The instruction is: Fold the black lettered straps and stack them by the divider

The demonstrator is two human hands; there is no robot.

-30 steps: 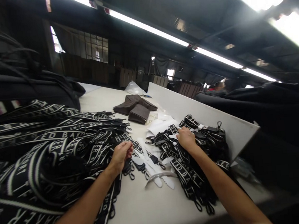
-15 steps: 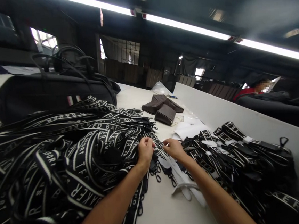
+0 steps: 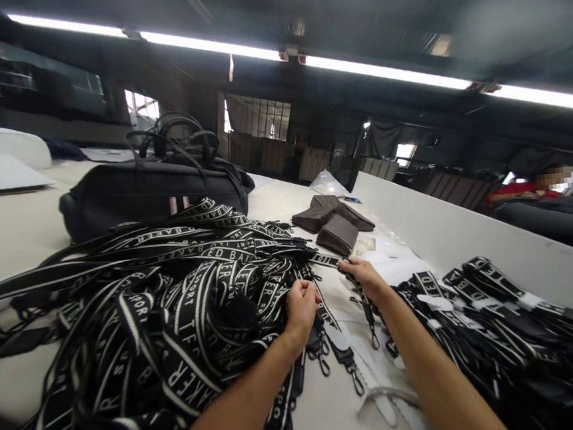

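A big tangled heap of black straps with white lettering [image 3: 163, 299] covers the left of the pale table [image 3: 12, 232]. My left hand [image 3: 301, 305] is a closed fist gripping straps at the heap's right edge, above dangling metal clips [image 3: 347, 363]. My right hand [image 3: 365, 275] pinches one strap end [image 3: 328, 260] pulled out from the heap, with its clip hanging below the fingers. A second pile of folded straps [image 3: 486, 318] lies to the right of my right forearm.
A black bag with handles [image 3: 148, 190] stands behind the heap. Brown pouches [image 3: 335, 223] and clear plastic bags [image 3: 328, 183] lie further back. A white upright board [image 3: 469, 239] borders the table's right side. White paper strips [image 3: 387, 393] lie near the front. A person sits at far right.
The view swung left. My right hand left the right pile, came to the heap's edge and now pulls one strap end out to the right. My left hand stays shut on the heap.
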